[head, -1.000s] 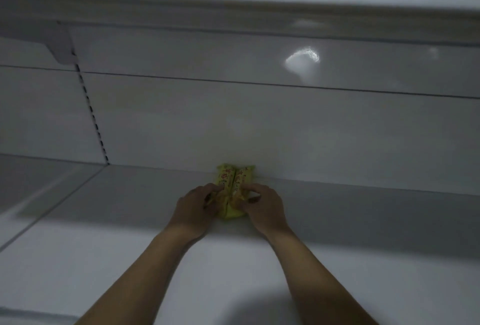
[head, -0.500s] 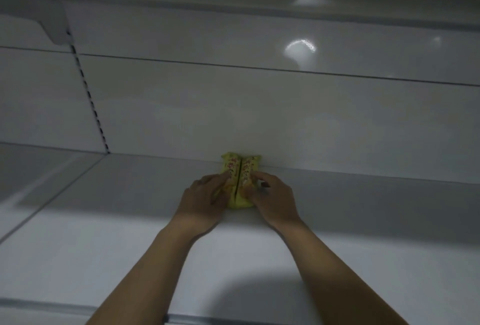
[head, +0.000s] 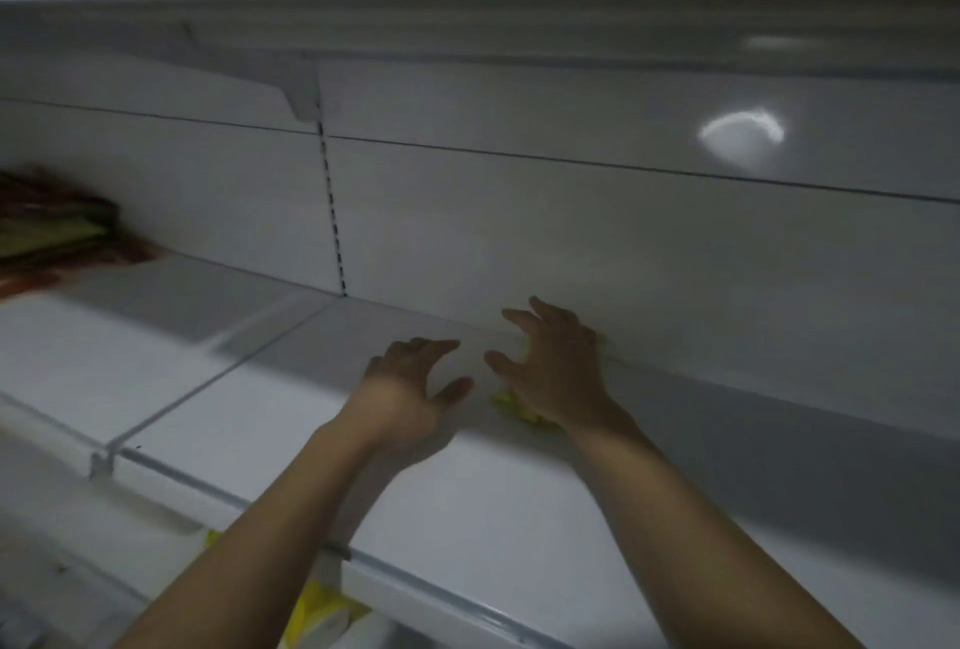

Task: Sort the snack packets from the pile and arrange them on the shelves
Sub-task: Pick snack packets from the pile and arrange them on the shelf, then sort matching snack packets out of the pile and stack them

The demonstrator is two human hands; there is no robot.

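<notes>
At shelf [head: 311, 388] back edge: right hand [head: 558, 368] over packets [head: 514, 403].

Left hand [head: 410, 391] and right hand [head: 558, 373] reach forward, splayed.

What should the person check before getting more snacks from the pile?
1. Left hand free: ok, fingers spread, holding nothing.
2. Right hand free: ok, fingers spread, not curled round anything.
3. Yellow packets set neatly at the back wall: cannot tell, the right hand hides most of them.
4. More packets to sort: ok, a pile lies at the far left.
5. Room on the shelf beside them: ok, bare to the right.
</notes>
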